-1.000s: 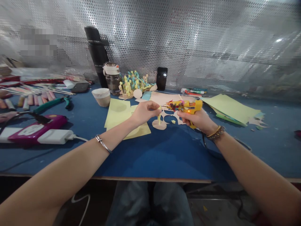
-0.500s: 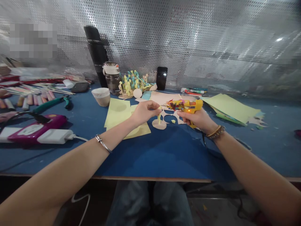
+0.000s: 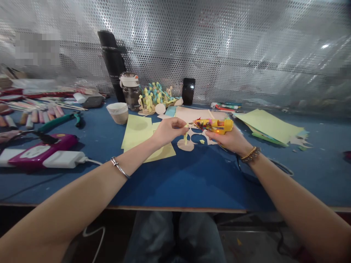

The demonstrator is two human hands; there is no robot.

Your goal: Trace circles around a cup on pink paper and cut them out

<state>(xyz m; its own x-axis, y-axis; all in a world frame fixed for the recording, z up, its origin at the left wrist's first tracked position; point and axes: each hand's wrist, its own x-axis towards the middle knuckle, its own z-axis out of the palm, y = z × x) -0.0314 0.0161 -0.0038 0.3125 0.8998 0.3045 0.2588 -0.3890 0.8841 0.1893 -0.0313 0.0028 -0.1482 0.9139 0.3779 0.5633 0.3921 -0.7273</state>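
My left hand (image 3: pixel 172 130) pinches the top of a small yellow paper stalk (image 3: pixel 185 138), which stands on a pale round paper base (image 3: pixel 184 146). In my right hand (image 3: pixel 230 138) is a yellow glue gun (image 3: pixel 216 125), its small light glowing orange and its nozzle pointing left, close to my left fingertips. Red and coloured scraps cling to the gun's front. Beside the base lie a tiny yellow paper piece (image 3: pixel 202 141) and a pale sheet with round cut-outs (image 3: pixel 210 137). Yellow sheets (image 3: pixel 137 128) lie under and behind my left forearm.
Behind stand a paper cup (image 3: pixel 118 113), a lidded bottle (image 3: pixel 131 91), a black flask (image 3: pixel 112 65), yellow and blue paper pieces (image 3: pixel 156 95) and a phone (image 3: pixel 188 91). A purple power strip (image 3: pixel 44 149) lies left, more yellow paper (image 3: pixel 271 124) right.
The glue gun and my right hand have shifted slightly left and tilted, the gun's rear end now lower. My left hand stays at the top of the stalk.
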